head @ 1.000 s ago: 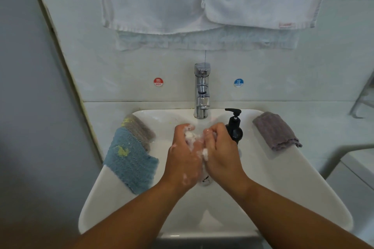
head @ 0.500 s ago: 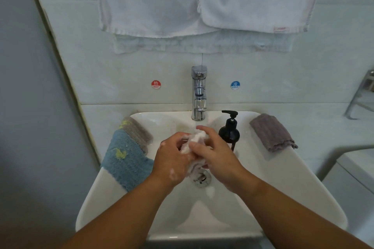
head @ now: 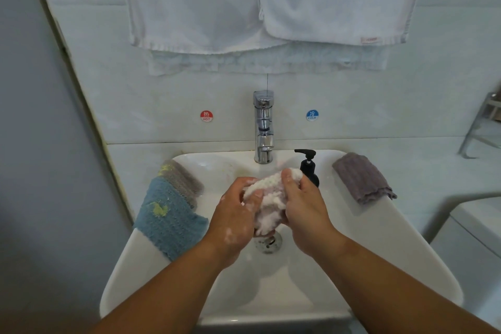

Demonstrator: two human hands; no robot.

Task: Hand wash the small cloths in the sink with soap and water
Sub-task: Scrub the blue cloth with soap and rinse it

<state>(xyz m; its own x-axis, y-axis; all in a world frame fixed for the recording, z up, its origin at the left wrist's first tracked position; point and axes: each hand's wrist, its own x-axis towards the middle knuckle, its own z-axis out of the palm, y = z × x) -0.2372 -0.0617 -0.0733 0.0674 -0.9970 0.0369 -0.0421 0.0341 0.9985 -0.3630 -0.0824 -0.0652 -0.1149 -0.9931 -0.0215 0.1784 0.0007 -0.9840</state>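
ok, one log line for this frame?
stage: scrubbing | hands: left hand and right hand grip soapy white cloth over drain | faucet: no stream visible

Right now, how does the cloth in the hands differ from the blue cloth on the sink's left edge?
The white cloth is bunched up and soapy, gripped by the left hand and right hand above the drain; the blue cloth lies spread out, draped over the sink rim, untouched. The white cloth is plain; the blue cloth has yellow marks. Both look like fuzzy small cloths.

White towels (head: 271, 0) above; HOT/COLD stickers (head: 206, 116).
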